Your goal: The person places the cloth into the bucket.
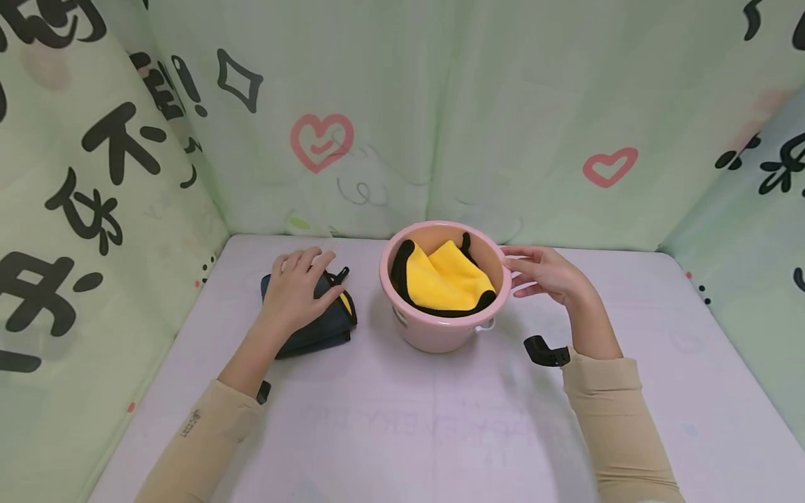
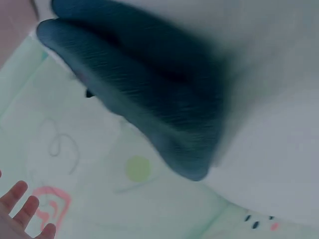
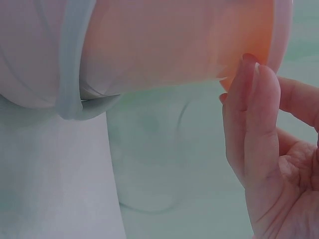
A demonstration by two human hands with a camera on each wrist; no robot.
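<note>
A pink bucket (image 1: 434, 334) stands upright near the back of the table, with a yellow cloth (image 1: 443, 276) edged in black bunched inside it. At its right side my right hand (image 1: 548, 274) has its fingertips at the rim; in the right wrist view the fingers (image 3: 261, 114) are nearly straight against the outer wall. To the left of the bucket lies a folded dark blue-grey cloth (image 1: 317, 330) with a black loop and a bit of yellow showing at its edge. My left hand (image 1: 298, 285) is over this cloth, fingers spread; the left wrist view shows its fingertips (image 2: 26, 211) apart from it.
The white table (image 1: 402, 433) ends at a pale green curtain (image 1: 440, 119) behind the bucket, with more curtain on both sides. A pale handle (image 3: 70, 59) hangs along the bucket's wall. Dark wrist cameras (image 1: 546, 351) sit at the cuffs.
</note>
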